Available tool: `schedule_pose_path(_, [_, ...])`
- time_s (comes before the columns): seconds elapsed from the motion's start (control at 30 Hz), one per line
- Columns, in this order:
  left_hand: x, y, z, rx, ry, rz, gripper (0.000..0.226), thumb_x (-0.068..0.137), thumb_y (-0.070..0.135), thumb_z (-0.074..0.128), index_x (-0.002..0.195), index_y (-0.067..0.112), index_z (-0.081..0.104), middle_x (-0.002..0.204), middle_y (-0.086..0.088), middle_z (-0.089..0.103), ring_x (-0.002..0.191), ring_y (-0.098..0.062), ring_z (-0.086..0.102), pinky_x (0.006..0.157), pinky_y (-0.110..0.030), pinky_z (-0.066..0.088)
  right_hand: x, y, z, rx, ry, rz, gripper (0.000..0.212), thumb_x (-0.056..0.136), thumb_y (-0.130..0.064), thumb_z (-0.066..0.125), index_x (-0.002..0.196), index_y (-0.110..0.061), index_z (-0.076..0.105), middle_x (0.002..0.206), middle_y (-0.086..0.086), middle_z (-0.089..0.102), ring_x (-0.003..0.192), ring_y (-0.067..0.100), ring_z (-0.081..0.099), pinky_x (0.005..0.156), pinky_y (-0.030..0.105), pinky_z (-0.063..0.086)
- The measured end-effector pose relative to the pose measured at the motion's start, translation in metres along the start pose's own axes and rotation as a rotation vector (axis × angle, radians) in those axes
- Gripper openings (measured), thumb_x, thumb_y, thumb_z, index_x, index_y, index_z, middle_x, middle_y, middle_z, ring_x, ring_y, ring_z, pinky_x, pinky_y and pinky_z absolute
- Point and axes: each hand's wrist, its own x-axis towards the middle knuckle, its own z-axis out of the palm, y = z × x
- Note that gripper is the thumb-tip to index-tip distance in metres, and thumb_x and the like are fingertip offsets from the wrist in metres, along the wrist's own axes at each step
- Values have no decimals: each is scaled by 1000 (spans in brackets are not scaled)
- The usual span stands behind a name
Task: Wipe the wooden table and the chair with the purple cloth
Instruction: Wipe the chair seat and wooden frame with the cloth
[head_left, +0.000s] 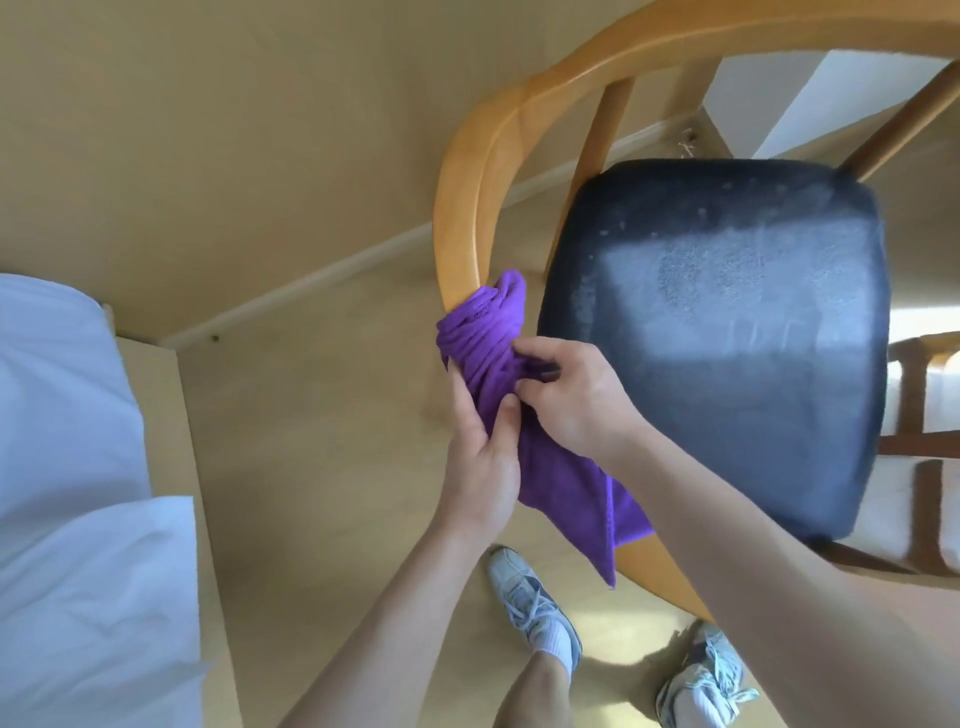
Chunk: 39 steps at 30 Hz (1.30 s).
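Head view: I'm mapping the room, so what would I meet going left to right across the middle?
White bedding → bare floor → purple cloth held in both hands → dark chair seat.

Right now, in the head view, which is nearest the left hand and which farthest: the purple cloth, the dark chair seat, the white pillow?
From the left hand:
1. Purple cloth: gripped in it, wrapped round the chair's wooden rail.
2. Dark chair seat: to its right.
3. White pillow: far left, on the bed.
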Motion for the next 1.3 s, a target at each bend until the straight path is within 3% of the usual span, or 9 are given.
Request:
schedule_pose_path(0.13, [38, 15, -13, 83, 32, 61, 73, 101, 37, 49, 163, 32, 12, 160, 5, 43, 145, -11, 44, 121, -47, 36, 27, -25, 2, 34, 114, -49, 25, 86, -12, 76, 106, -25, 72, 89, -22, 57, 83, -3, 56, 77, 7, 40])
schedule_pose_path(0.2, [58, 24, -20, 90, 41, 87, 66, 102, 37, 49, 161, 29, 19, 152, 3, 53, 138, -14, 53, 116, -49, 42, 42, -39, 3, 10, 152, -78, 21, 83, -19, 80, 95, -26, 64, 88, -19, 57, 80, -6, 53, 67, 4, 38])
schedule_pose_path(0.33, [96, 45, -25, 62, 72, 132, 45, 108, 33, 48, 151, 21, 38, 137, 1, 65, 125, -14, 63, 110, -49, 49, 72, -67, -1, 58, 171, -54, 21, 81, -24, 81, 87, -19, 61, 80, -10, 59, 72, 6, 54, 65, 19, 42])
schedule_pose_path(0.47, [116, 60, -25, 47, 122, 138, 47, 105, 32, 49, 149, 18, 45, 139, 3, 63, 128, -11, 60, 114, -43, 45, 82, -81, -14, 627, 126, 133, 6, 76, -16, 65, 78, -17, 70, 79, -3, 67, 76, 12, 62, 72, 28, 46])
schedule_pose_path(0.53, [115, 56, -25, 47, 136, 129, 48, 102, 36, 50, 147, 20, 47, 137, 6, 64, 127, -8, 60, 113, -40, 45, 72, -71, -13, 700, 91, 135, 30, 81, -5, 53, 96, -15, 77, 93, 3, 72, 88, 16, 67, 77, 29, 49])
schedule_pose_path(0.7, [78, 25, -24, 34, 133, 69, 60, 96, 36, 49, 152, 20, 38, 148, 0, 55, 138, -15, 53, 117, -47, 41, 21, -29, 19, 301, 117, 20, 66, 85, 13, 42, 134, -26, 65, 118, 7, 71, 106, 16, 67, 94, 29, 52])
schedule_pose_path(0.87, [8, -11, -7, 2, 29, 0, 65, 106, 16, 45, 163, 27, 17, 164, 4, 36, 150, -10, 36, 124, -47, 31, -20, 14, 20, -91, 111, -39, 60, 90, 7, 41, 134, -26, 64, 115, -11, 63, 104, 1, 56, 84, -1, 34])
schedule_pose_path(1.03, [-34, -17, 19, 34, 32, -36, 70, 110, 14, 42, 165, 28, 1, 171, 7, 18, 155, -5, 21, 128, -41, 23, -54, 42, -7, -246, -24, -100, 45, 102, -2, 41, 138, -19, 61, 112, -7, 64, 99, -4, 50, 84, -2, 31])
schedule_pose_path(1.3, [-45, -18, 30, 209, 94, -5, 75, 109, 18, 45, 163, 25, -6, 173, 8, 2, 155, 2, 9, 128, -29, 13, -114, 77, -43, -304, -88, -214, 55, 100, -23, 35, 155, -24, 39, 157, -15, 36, 142, -10, 30, 112, 6, 21])
